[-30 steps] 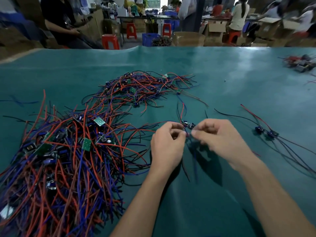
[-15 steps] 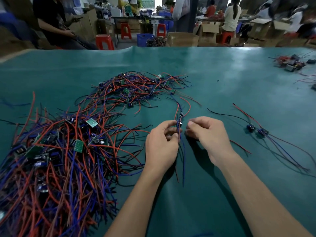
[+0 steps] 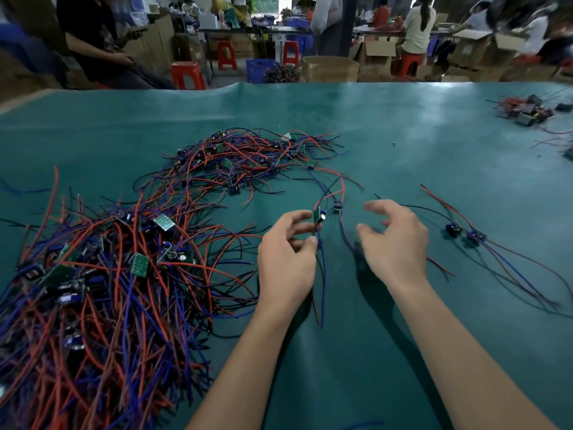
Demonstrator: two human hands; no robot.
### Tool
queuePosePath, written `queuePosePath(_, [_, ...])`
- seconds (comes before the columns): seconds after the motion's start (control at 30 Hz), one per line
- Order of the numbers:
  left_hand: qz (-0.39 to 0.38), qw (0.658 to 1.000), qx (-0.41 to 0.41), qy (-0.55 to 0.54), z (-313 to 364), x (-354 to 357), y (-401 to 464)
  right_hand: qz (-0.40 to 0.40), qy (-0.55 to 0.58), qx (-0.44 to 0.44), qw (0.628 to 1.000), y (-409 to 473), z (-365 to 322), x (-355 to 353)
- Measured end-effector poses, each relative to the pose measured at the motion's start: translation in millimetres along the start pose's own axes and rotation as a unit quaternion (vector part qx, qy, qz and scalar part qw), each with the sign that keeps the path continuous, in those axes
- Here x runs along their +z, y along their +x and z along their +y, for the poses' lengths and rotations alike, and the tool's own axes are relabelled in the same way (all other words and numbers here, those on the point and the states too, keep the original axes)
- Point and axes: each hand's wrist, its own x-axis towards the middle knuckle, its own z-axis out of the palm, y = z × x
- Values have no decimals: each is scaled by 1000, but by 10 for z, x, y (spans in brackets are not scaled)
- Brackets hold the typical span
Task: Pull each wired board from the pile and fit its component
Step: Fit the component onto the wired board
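The right hand (image 3: 393, 240) has just let go and pulled away, fingers now spread loose and holding nothing, while the left hand (image 3: 286, 259) keeps the small green wired board (image 3: 317, 216) pinched upright between thumb and fingertips, its blue and red leads trailing down below the wrist. A second little board (image 3: 338, 206) lies just beyond the gap between the hands, the big pile (image 3: 117, 259) sprawls left of the left hand, and two boards (image 3: 463, 232) rest right of the right hand. That release suggests this fitting is done, or the right hand wants another part.
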Motion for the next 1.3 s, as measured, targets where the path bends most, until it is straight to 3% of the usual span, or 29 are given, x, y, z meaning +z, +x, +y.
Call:
queuePosePath(0.03, [-4, 1000, 10, -5, 9, -5, 2, 17, -33, -52, 998, -16, -20, 5])
queuePosePath(0.1, [-32, 999, 30, -13, 31, -13, -7, -36, 40, -78, 995, -63, -91, 41])
queuePosePath(0.17, [-66, 997, 32, -26, 59, -18, -15, -148, 204, 18, 968, -86, -157, 67])
queuePosePath(0.23, [-83, 996, 18, -38, 67, -20, -10, -217, 363, 122, 898, -111, -217, 37])
queuePosePath(0.33, [-90, 994, 0, -68, 91, -18, -31, -226, 468, 180, 835, -105, -222, -28])
queuePosePath(0.43, [-112, 992, 13, -54, 91, -26, -49, -224, 493, 194, 818, -122, -236, -33])
queuePosePath(0.53, [-127, 991, 23, -21, 69, -16, -47, -208, 484, 196, 827, -102, -215, -51])
queuePosePath(0.7, [-129, 991, 13, -2, 72, -10, -55, -163, 437, 138, 874, -17, -149, -126])
queuePosePath(0.87, [-160, 987, 9, -10, 80, -17, -50, -41, 372, 92, 923, 93, -76, -212])
queuePosePath(0.97, [-170, 985, 1, 11, 75, -16, -51, 46, 429, 134, 892, 197, -20, -375])
queuePosePath(1.1, [-153, 988, 4, 9, 71, -13, -57, 137, 539, 226, 800, 251, 40, -520])
queuePosePath(1.2, [-99, 995, 10, -20, 75, -18, -33, 74, 520, 258, 811, 162, -20, -414])
queuePosePath(1.3, [-87, 995, 17, -39, 102, -29, -41, -92, 424, 200, 879, -36, -145, -193])
